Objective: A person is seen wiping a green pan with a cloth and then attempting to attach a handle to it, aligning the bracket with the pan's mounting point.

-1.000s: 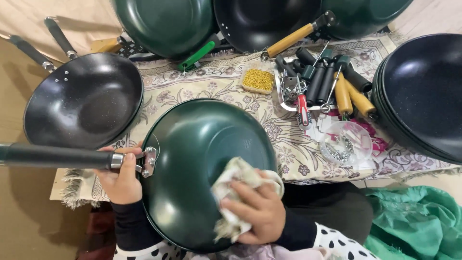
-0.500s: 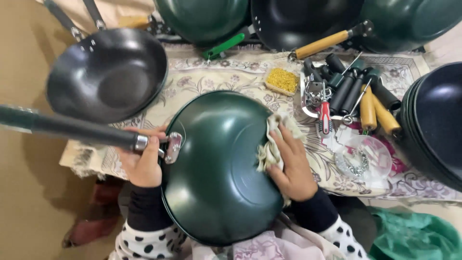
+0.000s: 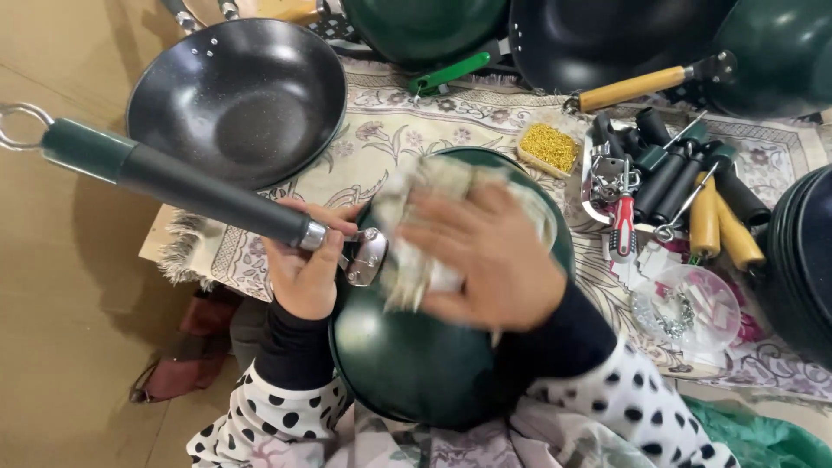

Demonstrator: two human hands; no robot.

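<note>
Green wok (image 3: pixel 416 364) lies upside down in the near centre, its near rim over the person's lap and its far rim reaching onto the patterned cloth (image 3: pixel 390 130). Open room: bare tan floor (image 3: pixel 61 286) to the left, wide and unobstructed apart from the wok's own long dark handle (image 3: pixel 182 186), which juts left and far and ends in a metal hanging ring. On the right there is little free space.

Surroundings: a black wok (image 3: pixel 238 95) sits open side up at far left, half on the cloth, close to the handle. Along the far edge lie more green and dark pans, one with a green handle (image 3: pixel 451 74), one with a wooden handle (image 3: pixel 633 87). Just right of the green wok: a small tray of yellow bits (image 3: pixel 549 146), a bunch of loose handles (image 3: pixel 685 182), black and wooden, a red-handled tool (image 3: pixel 623 227), and a clear bag of metal parts (image 3: pixel 689 303). A stack of dark pans (image 3: pixel 802 260) closes off the right edge.

Left hand (image 3: pixel 303 269) is wrapped tight around the handle where it meets the metal bracket. Right hand (image 3: pixel 485 256), blurred, lies flat with fingers spread, pressing a pale crumpled cloth rag (image 3: pixel 416 217) onto the wok's far side.

Wok outer surface: glossy dark green, smooth, domed.
</note>
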